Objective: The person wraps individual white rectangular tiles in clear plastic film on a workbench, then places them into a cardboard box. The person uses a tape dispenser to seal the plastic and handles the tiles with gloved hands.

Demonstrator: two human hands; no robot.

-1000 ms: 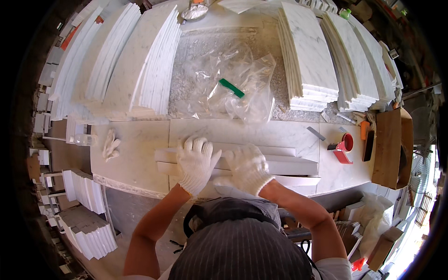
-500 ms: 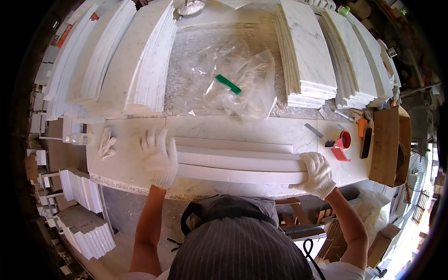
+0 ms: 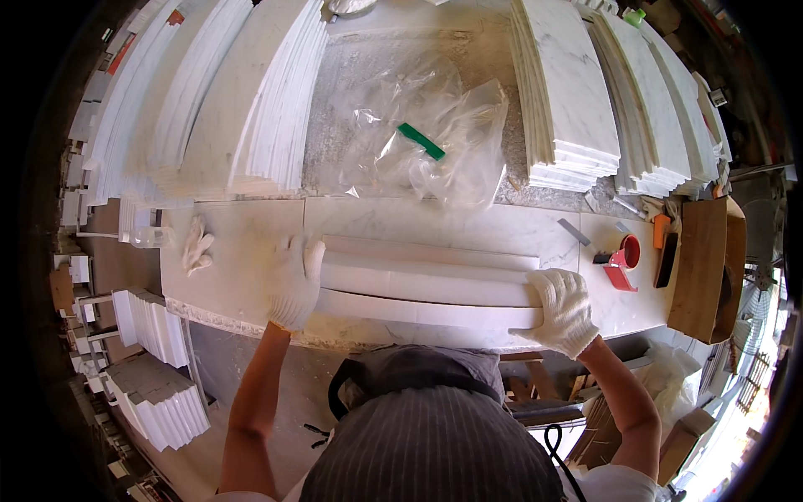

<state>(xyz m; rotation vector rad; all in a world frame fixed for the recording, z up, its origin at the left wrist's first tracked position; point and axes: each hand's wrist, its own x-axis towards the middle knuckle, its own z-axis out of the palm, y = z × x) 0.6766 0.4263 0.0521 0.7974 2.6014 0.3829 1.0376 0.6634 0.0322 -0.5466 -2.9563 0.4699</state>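
Note:
A long, narrow white cardboard box (image 3: 427, 286) with folded-up panels lies across the marble-topped bench in front of me. My left hand (image 3: 297, 283), in a white knit glove, is closed at the box's left end; its fingertips are partly hidden and slightly blurred. At the opposite end, my gloved right hand (image 3: 565, 311) curls its fingers over the cardboard, with the thumb on the near side. What lies inside the box, if anything, cannot be seen.
Marble slabs are stacked at the back left (image 3: 238, 109) and back right (image 3: 577, 92). Between them lies clear plastic wrap (image 3: 477, 167) with a green strip (image 3: 421, 141) on it. A spare glove (image 3: 197, 246), a red tape dispenser (image 3: 621, 266) and an open brown carton (image 3: 701, 268) flank the work area.
My left hand has moved from spread fingers to a closer hold on the box's left end. My right hand stays at the right end, and the view has shifted slightly.

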